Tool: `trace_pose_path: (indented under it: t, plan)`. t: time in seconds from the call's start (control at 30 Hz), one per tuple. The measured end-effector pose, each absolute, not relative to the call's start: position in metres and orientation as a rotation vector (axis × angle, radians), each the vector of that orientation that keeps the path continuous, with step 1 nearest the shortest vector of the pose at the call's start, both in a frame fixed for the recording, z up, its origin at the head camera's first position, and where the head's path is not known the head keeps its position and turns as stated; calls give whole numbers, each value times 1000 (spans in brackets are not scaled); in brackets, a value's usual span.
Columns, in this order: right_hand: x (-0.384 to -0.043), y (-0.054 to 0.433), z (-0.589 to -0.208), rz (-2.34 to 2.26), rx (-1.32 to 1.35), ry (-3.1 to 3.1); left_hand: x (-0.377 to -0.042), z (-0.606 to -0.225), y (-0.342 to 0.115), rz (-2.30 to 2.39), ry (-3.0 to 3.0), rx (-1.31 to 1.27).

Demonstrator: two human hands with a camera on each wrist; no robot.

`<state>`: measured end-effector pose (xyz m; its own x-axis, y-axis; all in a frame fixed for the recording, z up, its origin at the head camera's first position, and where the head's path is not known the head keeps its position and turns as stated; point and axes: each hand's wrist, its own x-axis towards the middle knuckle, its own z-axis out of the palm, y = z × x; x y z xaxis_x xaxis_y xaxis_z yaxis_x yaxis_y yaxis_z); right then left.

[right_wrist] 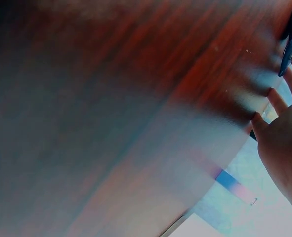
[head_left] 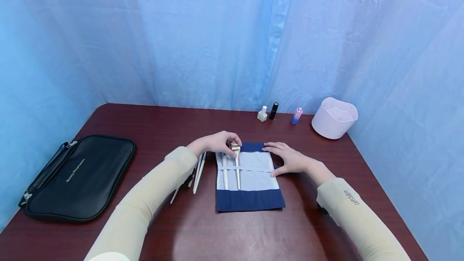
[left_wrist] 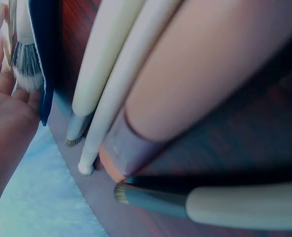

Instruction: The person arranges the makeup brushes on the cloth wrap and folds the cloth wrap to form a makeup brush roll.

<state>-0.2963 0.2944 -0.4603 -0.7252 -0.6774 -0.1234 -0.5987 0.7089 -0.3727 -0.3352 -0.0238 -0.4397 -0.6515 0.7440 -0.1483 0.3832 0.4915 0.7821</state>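
A brush roll, navy outside with a pale grey lining and a thin strap, lies unrolled on the table. My left hand pinches a gold makeup brush near its upper end, its handle passing under the strap. Left of it, a white-handled makeup brush sits under the same strap; its grey-and-white bristles show in the left wrist view. My right hand rests at the roll's right edge, fingers spread and thumb on the lining.
Several loose makeup brushes lie left of the roll, partly under my left forearm. A black zip case lies at the left. Along the back stand a pale bottle, a black tube, a pink-blue tube and a white divided holder.
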Motion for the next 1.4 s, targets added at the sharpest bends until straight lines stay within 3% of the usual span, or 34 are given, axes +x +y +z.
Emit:
trace_pose_path:
  t: [0.9, 1.23, 1.4]
  plan:
    - [-299, 291, -461, -470, -987, 2666, -323, -434, -37, 859, 2250, 1158]
    - [-298, 293, -462, -482, -983, 2664, -301, -394, -79, 996, 2561, 959]
    - [-297, 295, -464, -470, -981, 2665, -283, -391, -102, 1047, 2677, 835]
